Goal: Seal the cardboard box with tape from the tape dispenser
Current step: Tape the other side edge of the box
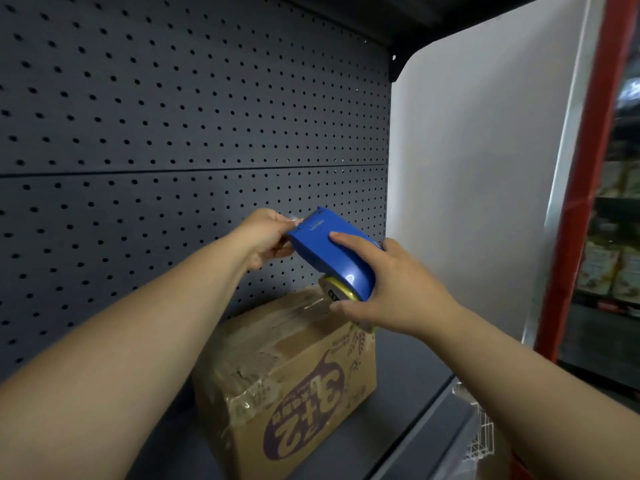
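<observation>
A brown cardboard box [291,372] with purple print sits on a dark shelf, its top covered with clear tape strips. Above its far right corner I hold a blue tape dispenser [332,252], tilted, with a yellow tape roll [337,289] showing at its lower end. My right hand [391,289] grips the dispenser's body and roll end. My left hand [268,237] pinches the clear tape end at the dispenser's upper front tip. The dispenser's underside is hidden.
A dark pegboard wall [173,133] stands right behind the box. The dark shelf [398,393] ends at a front edge on the right. A white side panel [485,168], a red post [588,168] and a white wire basket [481,434] lie to the right.
</observation>
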